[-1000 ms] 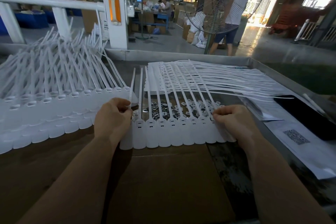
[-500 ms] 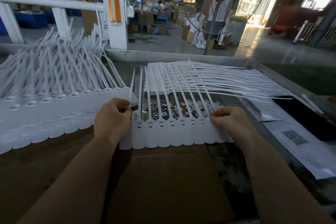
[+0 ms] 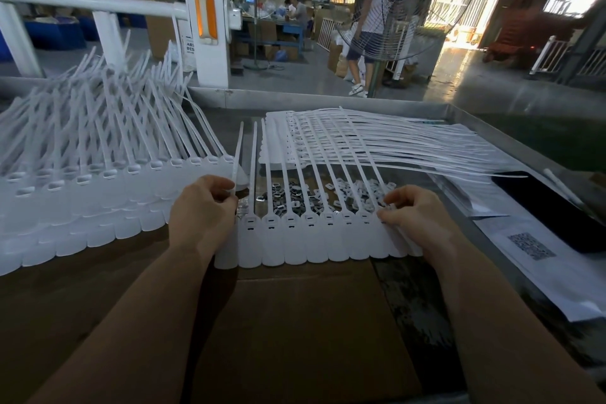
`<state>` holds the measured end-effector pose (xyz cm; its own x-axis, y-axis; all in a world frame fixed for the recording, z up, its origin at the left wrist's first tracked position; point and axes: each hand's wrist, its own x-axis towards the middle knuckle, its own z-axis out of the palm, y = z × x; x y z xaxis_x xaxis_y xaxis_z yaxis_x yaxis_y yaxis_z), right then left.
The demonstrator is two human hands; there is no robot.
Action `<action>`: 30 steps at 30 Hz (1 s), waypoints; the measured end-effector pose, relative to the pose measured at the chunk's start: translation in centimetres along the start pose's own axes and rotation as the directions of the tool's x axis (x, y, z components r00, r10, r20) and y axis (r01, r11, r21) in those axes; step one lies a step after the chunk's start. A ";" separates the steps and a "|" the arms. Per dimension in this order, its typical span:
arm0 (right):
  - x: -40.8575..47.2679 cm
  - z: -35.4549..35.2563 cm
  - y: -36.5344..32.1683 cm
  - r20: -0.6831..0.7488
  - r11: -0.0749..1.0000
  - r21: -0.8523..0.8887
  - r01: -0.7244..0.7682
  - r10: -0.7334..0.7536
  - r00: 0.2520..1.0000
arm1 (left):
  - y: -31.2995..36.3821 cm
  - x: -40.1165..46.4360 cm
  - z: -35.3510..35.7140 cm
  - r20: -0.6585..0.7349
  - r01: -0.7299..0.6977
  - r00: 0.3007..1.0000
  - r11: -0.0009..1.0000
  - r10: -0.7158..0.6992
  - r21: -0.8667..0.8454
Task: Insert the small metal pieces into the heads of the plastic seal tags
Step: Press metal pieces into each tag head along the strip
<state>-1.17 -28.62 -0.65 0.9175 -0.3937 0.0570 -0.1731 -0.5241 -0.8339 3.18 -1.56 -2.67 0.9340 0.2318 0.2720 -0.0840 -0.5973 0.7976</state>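
Observation:
A strip of joined white plastic seal tags (image 3: 314,239) lies across the cardboard in front of me, heads toward a pile of small metal pieces (image 3: 295,198). My left hand (image 3: 201,210) is curled over the head of the leftmost tag and pinches it. My right hand (image 3: 414,216) rests on the strip's right end, fingertips pressing on a tag head there. I cannot tell whether either hand holds a metal piece. Thin tails of the tags run away from me over the pile.
A big heap of white tags (image 3: 85,167) fills the left. Another flat stack of tags (image 3: 360,141) lies behind the pile. A dark phone (image 3: 551,207) and a paper with a QR code (image 3: 531,246) sit right. Beyond the tray rim, a standing fan (image 3: 400,0) and a walking person.
My right hand has shifted slightly left along the strip and its fingers have spread a little. My left hand stays put. The person behind the fan has walked on.

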 end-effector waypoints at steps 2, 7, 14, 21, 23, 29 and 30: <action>-0.1 0.1 0.1 -0.006 1.000 0.004 0.010 -0.010 1.000 | 0.0 0.0 0.0 -0.004 0.000 1.000 1.000 0.000 0.003; 0.3 -0.1 0.3 -0.207 0.993 0.109 0.035 -0.012 0.978 | -0.1 0.1 0.1 -0.022 0.000 1.000 1.000 0.000 -0.001; 0.9 -0.3 1.1 -0.276 0.981 -0.191 0.030 -0.082 0.958 | -0.3 0.2 0.0 -0.022 -0.006 1.000 1.000 0.006 -0.006; 1.0 0.0 1.3 -0.128 0.917 -0.397 0.036 -0.094 0.987 | -0.3 0.1 -0.1 -0.029 -0.016 0.999 1.000 0.017 0.009; 0.9 -0.2 1.2 -0.138 0.915 -0.399 0.052 -0.116 0.984 | -0.3 0.1 0.0 -0.030 -0.022 0.999 1.000 0.022 0.012; 0.6 -0.3 1.1 -0.194 0.923 -0.379 0.065 -0.148 0.970 | -0.3 0.2 0.0 -0.035 -0.021 0.999 1.000 0.022 0.018; 0.6 -0.3 1.1 -0.200 0.923 -0.381 0.063 -0.148 0.969 | -0.3 0.2 0.0 -0.034 -0.020 0.999 1.000 0.021 0.018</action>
<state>-0.89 -29.61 -1.36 0.8427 -0.4546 0.2885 -0.2386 -0.7956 -0.5568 3.38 -1.29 -2.88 0.9198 0.2449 0.3066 -0.0967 -0.6157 0.7820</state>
